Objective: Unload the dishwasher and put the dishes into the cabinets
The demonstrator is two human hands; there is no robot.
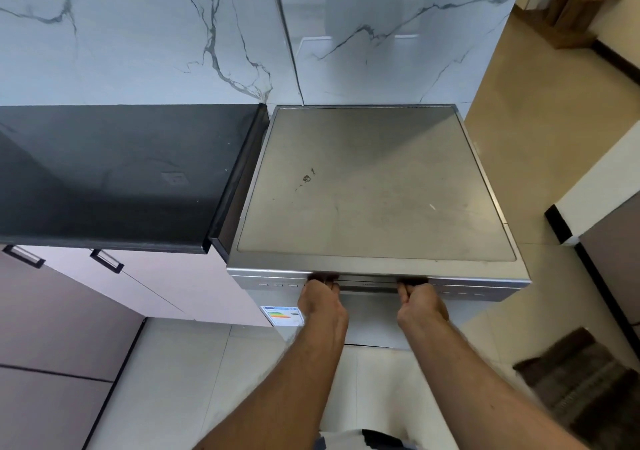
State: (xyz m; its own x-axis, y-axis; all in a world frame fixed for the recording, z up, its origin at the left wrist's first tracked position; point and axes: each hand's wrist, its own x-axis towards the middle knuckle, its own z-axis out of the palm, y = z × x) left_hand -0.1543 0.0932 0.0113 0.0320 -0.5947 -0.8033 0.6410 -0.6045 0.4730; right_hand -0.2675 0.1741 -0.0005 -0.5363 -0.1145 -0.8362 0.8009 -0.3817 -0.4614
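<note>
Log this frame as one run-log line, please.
stage: opening dishwasher | left hand and right hand: fingers hooked in door handle recess | door: closed | dishes: none visible

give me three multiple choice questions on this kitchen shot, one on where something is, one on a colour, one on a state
1. Where do the left hand and right hand sit?
A. flat on the dishwasher's top
B. at the handle recess at the top of the dishwasher door
C. on the cabinet handles

2. What colour is the countertop beside the dishwasher?
A. white
B. black
C. wood brown

3. What state is the dishwasher door in?
A. shut or very nearly shut, no racks in view
B. folded fully down
C. taken off

Answers:
1 B, the fingers of both hands curl into the slot under the front edge.
2 B, the slab is dark and glossy against the pale marble wall.
3 A, the front panel stands upright under the top, and no racks or dishes show.
</note>
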